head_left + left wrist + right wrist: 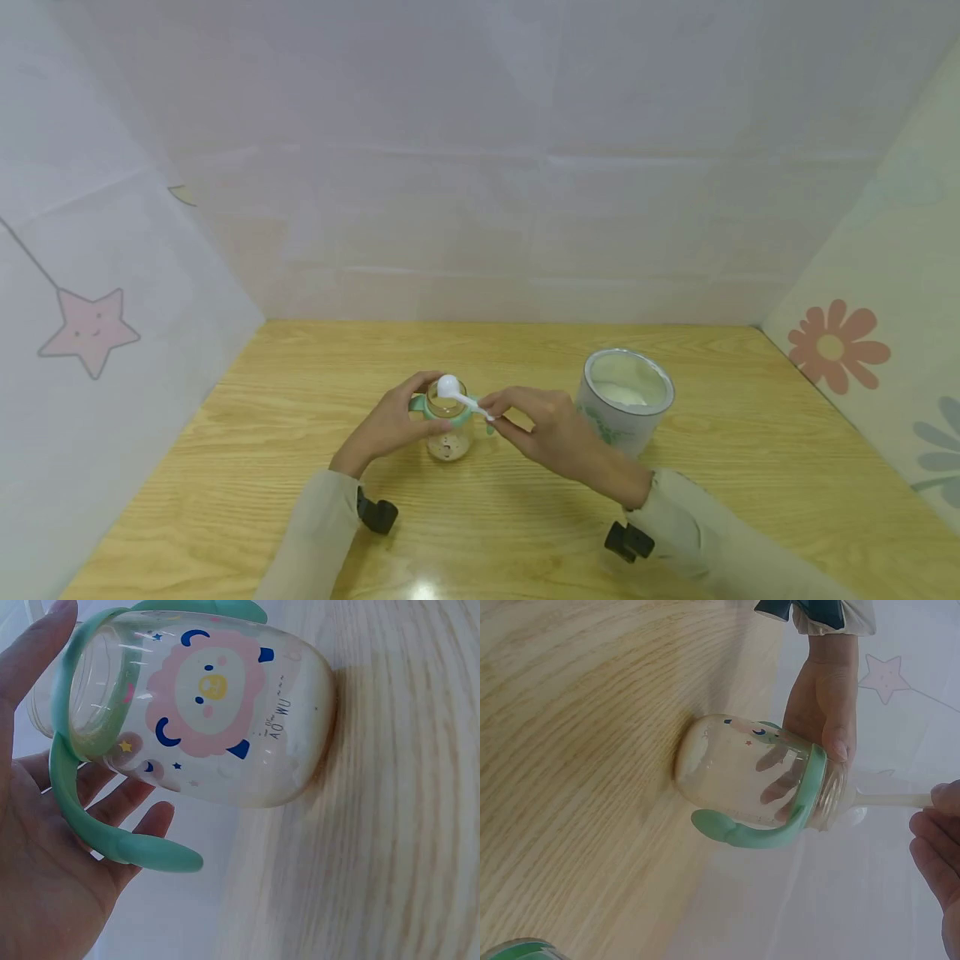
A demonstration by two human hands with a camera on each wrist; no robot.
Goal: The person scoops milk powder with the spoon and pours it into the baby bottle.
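A clear baby bottle (448,433) with a mint-green collar and handles (112,838) stands on the wooden table (300,467). A pink lion print (206,690) shows on its side. My left hand (405,419) grips it from the left, thumb on the collar and fingers behind the glass (780,776). My right hand (501,417) pinches the handle of a white scoop (454,392), whose bowl is over the bottle's open mouth (855,806). A little pale powder lies at the bottle's bottom.
An open white tin (626,398) with powder inside stands just right of my right hand; its rim shows in the right wrist view (514,949). Pale screens with a star (90,329) and flower (836,346) enclose the table on three sides.
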